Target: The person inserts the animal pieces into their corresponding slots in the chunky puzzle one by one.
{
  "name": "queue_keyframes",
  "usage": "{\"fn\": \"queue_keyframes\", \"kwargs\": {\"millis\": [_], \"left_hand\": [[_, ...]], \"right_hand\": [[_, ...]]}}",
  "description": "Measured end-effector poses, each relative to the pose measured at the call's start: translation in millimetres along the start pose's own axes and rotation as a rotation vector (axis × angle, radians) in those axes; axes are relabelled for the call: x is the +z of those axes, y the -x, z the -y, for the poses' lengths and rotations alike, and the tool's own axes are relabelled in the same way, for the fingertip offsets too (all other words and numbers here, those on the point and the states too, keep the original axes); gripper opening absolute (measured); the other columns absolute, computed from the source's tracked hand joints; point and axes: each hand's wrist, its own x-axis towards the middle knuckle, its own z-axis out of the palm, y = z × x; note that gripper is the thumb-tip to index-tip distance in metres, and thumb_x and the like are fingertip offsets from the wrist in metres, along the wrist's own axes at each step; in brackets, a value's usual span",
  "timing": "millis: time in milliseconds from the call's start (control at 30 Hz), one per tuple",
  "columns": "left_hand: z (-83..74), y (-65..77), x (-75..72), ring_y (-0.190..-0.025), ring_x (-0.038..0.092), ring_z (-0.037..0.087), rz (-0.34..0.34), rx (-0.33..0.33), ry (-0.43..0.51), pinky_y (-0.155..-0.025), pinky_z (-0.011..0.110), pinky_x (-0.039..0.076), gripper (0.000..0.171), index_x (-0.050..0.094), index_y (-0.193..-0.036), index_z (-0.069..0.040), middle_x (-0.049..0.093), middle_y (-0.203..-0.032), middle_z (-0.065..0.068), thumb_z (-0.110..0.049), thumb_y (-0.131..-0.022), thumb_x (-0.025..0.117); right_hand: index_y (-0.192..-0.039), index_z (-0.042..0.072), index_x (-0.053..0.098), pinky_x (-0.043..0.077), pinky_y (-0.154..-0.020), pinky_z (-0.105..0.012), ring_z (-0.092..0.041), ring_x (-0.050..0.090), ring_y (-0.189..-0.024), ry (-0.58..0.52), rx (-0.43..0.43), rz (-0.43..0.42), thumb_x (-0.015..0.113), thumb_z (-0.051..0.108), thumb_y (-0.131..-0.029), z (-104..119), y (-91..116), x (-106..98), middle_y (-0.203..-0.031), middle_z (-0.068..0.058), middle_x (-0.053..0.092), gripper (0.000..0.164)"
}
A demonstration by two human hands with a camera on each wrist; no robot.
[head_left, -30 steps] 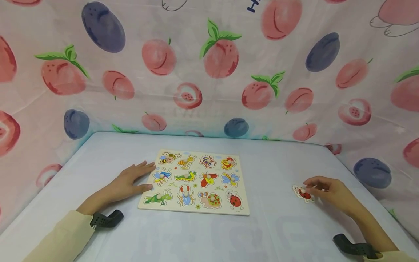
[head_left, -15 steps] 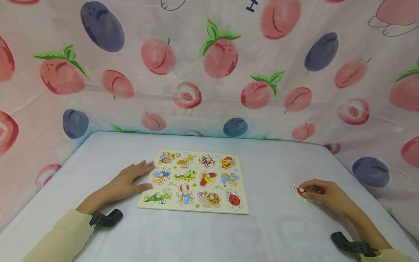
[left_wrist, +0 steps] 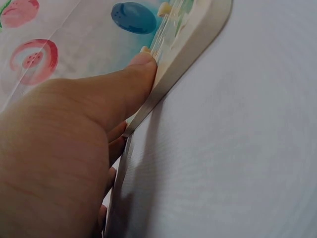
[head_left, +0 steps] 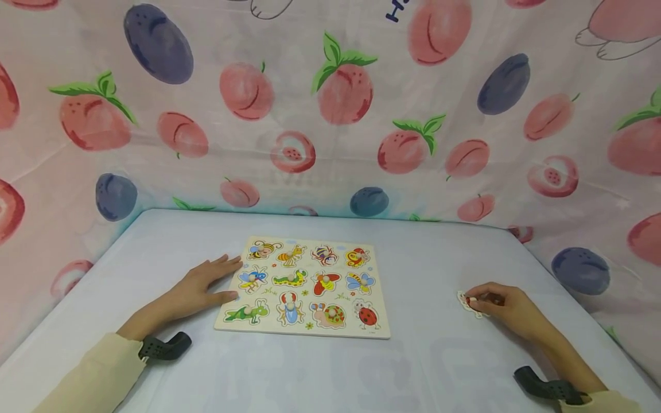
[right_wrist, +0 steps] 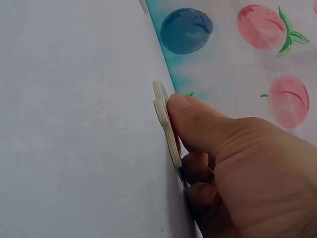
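A flat wooden knob puzzle board (head_left: pixel 258 328) covered in cartoon insects lies left of centre. My left hand (head_left: pixel 193 292) rests at its left side, fingers extended. In the left wrist view, the thumb (left_wrist: pixel 141 67) lies against the edge of the board (left_wrist: pixel 183 64). Out to the right, my right hand (head_left: pixel 508 307) pinches a ladybug puzzle piece (head_left: pixel 463 299), thumb and fingers at its knob and covering much of the red body. The right wrist view shows the thick pale edge of the piece (right_wrist: pixel 168 131), close over the table. A matching ladybug picture (head_left: pixel 368 315) shows at the board's lower right.
Several insect pieces with knobs, such as the snail (head_left: pixel 330 315) and the green grasshopper (head_left: pixel 247 311), sit in the board. A white cloth covers the table (head_left: pixel 423 258). Behind it hangs a peach-print curtain (head_left: pixel 206 63). Each wrist wears a black camera band (head_left: pixel 165 347).
My right hand has closed its thumb and fingers on the ladybug piece and shifted slightly left, covering more of it. The left hand stays at the board's edge.
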Motion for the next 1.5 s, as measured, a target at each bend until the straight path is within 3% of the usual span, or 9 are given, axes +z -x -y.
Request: {"fn": "queue_keyframes", "kwargs": {"millis": [467, 833, 1100, 1500], "left_hand": [[-1.1, 0.1, -0.4, -0.14, 0.018, 0.042, -0.003, -0.015, -0.004, -0.108, 0.066, 0.01, 0.076, 0.042, -0.145, -0.009, 0.033, -0.151, 0.015, -0.05, -0.085, 0.065], [1.5, 0.6, 1.1, -0.14, 0.018, 0.041, -0.006, -0.008, -0.009, -0.108, 0.065, 0.01, 0.075, 0.042, -0.145, -0.01, 0.033, -0.152, 0.014, -0.049, -0.086, 0.065], [2.6, 0.1, 1.5, -0.14, 0.019, 0.041, -0.009, 0.008, -0.006, -0.109, 0.063, 0.01, 0.075, 0.042, -0.145, -0.008, 0.034, -0.151, 0.014, -0.048, -0.086, 0.066], [1.9, -0.1, 1.5, -0.14, 0.019, 0.041, -0.008, 0.011, -0.011, -0.109, 0.063, 0.01, 0.075, 0.042, -0.145, -0.007, 0.034, -0.151, 0.015, -0.048, -0.086, 0.065]], "right_hand": [[-0.104, 0.013, 0.071, 0.049, -0.06, -0.022, -0.01, 0.058, -0.072, 0.055, 0.026, -0.012, 0.071, 0.025, -0.088, 2.5, -0.5, -0.1, -0.087, 0.004, 0.067, 0.02], [-0.099, 0.016, 0.072, 0.047, -0.054, -0.021, -0.009, 0.055, -0.066, 0.099, -0.055, -0.048, 0.071, 0.02, -0.087, 2.7, 1.1, 3.3, -0.08, 0.007, 0.066, 0.012], [-0.099, 0.017, 0.072, 0.047, -0.057, -0.021, -0.008, 0.055, -0.069, 0.105, -0.062, -0.052, 0.071, 0.021, -0.087, 1.2, 0.8, 3.4, -0.085, 0.001, 0.068, 0.012], [-0.099, 0.017, 0.073, 0.046, -0.056, -0.021, -0.008, 0.054, -0.069, 0.111, -0.053, -0.053, 0.071, 0.021, -0.088, 0.5, 0.0, 2.4, -0.084, 0.002, 0.067, 0.012]]}}
